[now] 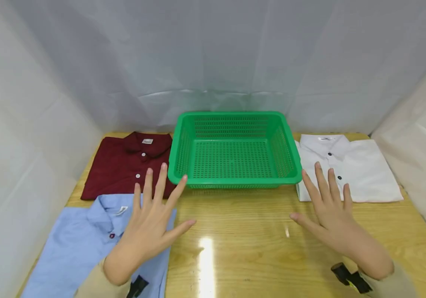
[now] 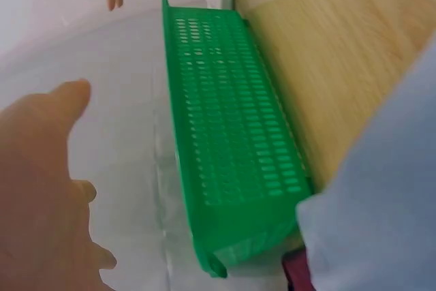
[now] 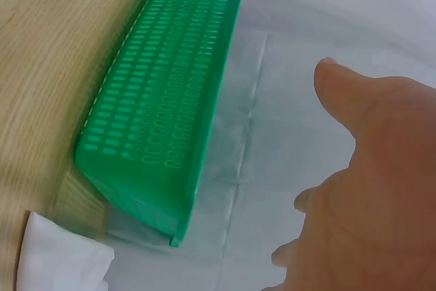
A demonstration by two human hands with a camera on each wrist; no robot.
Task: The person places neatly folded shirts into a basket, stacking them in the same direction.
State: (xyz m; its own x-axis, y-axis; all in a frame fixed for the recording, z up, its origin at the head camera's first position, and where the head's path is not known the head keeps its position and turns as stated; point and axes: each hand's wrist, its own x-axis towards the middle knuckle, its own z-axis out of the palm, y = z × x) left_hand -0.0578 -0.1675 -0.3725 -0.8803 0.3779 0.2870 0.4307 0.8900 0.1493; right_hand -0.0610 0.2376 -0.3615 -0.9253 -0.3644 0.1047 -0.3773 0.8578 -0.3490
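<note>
Well, the left hand (image 1: 150, 223) and right hand (image 1: 333, 219) hovered before the basket (image 1: 235, 181) (fingers spread), a red shirt (image 1: 110, 167) beside it.

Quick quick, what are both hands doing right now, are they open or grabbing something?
Left grip: open, spread wide, holding nothing.
Right grip: open, spread wide, holding nothing.
</note>
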